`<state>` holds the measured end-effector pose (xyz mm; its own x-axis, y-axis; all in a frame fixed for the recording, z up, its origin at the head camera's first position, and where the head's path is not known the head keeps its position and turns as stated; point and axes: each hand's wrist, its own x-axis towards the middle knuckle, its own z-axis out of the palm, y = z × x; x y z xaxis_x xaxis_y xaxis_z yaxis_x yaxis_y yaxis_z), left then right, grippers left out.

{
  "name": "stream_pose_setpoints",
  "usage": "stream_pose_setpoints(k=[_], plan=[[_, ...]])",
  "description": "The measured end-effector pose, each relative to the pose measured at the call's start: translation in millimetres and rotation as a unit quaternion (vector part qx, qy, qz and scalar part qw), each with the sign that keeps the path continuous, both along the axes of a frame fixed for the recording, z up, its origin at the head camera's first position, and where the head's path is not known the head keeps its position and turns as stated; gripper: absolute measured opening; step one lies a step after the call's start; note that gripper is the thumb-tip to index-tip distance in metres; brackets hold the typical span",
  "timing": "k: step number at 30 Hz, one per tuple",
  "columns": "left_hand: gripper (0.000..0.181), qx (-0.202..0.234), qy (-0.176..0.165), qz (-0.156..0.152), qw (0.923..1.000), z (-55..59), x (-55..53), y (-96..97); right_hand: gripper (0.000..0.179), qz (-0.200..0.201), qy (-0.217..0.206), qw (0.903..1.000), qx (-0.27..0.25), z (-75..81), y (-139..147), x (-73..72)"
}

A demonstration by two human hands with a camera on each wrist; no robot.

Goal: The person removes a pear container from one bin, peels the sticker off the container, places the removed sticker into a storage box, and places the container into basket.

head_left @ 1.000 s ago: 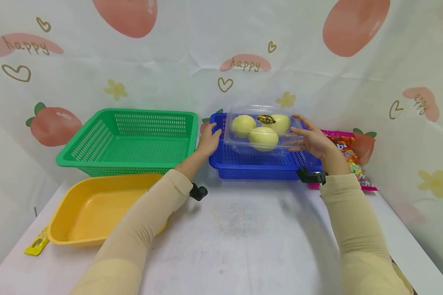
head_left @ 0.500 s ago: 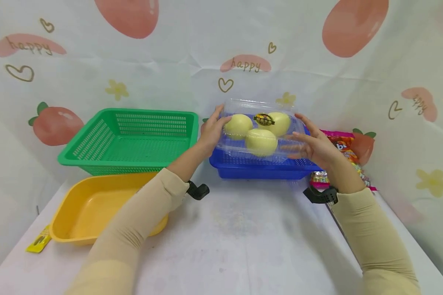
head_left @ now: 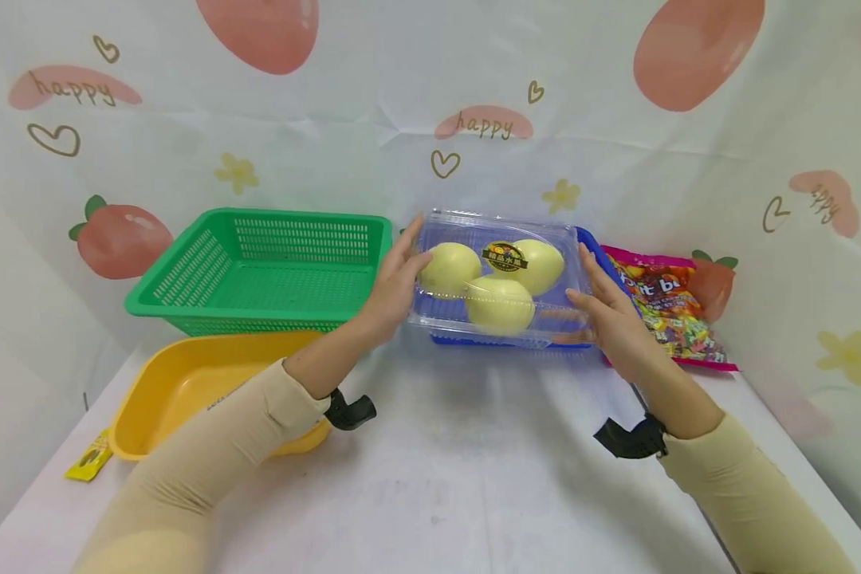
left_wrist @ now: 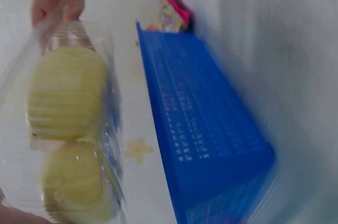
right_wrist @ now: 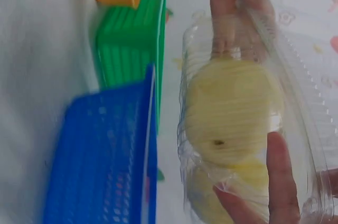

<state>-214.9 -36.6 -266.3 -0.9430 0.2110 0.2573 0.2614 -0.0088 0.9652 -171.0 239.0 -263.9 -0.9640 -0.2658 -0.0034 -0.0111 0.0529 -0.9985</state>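
Note:
A clear plastic clamshell box (head_left: 438, 309) with three pale yellow round fruits (head_left: 500, 305) inside is held up in the air, a black and gold label (head_left: 505, 257) on its lid. My left hand (head_left: 393, 283) grips its left end, and my right hand (head_left: 612, 311) grips its right end. In the right wrist view, fingers (right_wrist: 282, 182) of the right hand show against the box's underside. The blue basket (head_left: 594, 247) is behind and below the box in the head view, mostly hidden by it; both wrist views show a gap between box and basket.
A green basket (head_left: 258, 325) stands at the back left, with a yellow basin (head_left: 179, 391) in front of it. A small yellow packet (head_left: 89, 458) lies by the basin. A colourful candy bag (head_left: 678, 311) leans at the right. The patterned cloth wall (head_left: 344, 127) closes off the back.
Both hands have lifted the fruit box up out of the blue basket and brought it nearer. The left hand has moved from the basket's rim area onto the box's left end.

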Motion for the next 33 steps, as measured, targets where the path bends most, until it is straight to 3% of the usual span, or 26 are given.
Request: stream_pose_setpoints(k=[6, 12, 19, 26, 33], plan=[[0.047, 0.004, 0.008, -0.008, 0.9999, -3.7, 26.1, -8.4, 0.059, 0.016, 0.023, 0.9995, 0.011, -7.8, -5, 21.7], [0.044, -0.002, 0.02, -0.003, 0.9998, -9.3, 53.9, -15.5, 0.048, -0.008, 0.041, 0.9985, 0.036, -15.8, -11, 45.6], [0.049, -0.013, 0.041, -0.011, 0.999, -28.4, 83.8, -25.5, 0.043, -0.01, 0.064, 0.9969, 0.045, -32.1, -20, 71.7], [0.048, -0.013, 0.061, -0.019, 0.9979, -43.2, 106.8, -33.1, 0.044, 0.03, 0.111, 0.9933, 0.012, -50.1, -25, 86.4], [0.051, -0.011, 0.056, -0.011, 0.9983, -63.3, 125.3, -36.3, 0.045, 0.022, 0.105, 0.9941, 0.011, -70.4, -31, 103.9]])
